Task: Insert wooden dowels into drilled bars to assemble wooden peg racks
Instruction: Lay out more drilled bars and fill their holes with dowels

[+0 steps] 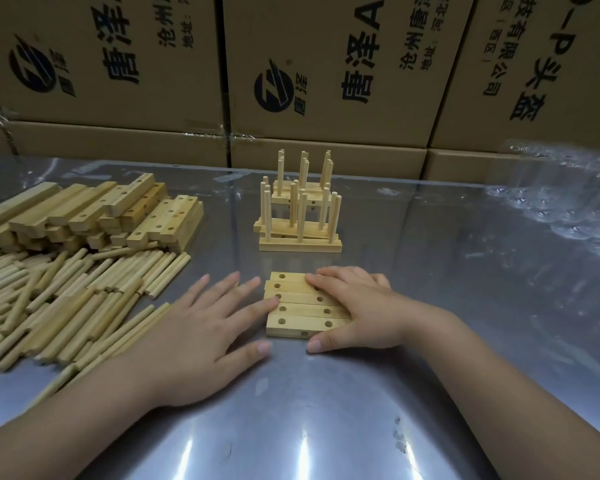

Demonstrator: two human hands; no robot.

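On the shiny metal table (326, 410), squaring up

Left hand (201, 327), fingers straight, pushes the ends of a row of pale drilled wooden bars (302, 311); right hand (357, 313) lies flat over their other ends, probably aligning them holes-up. Round wooden dowels (66, 299) lie just left
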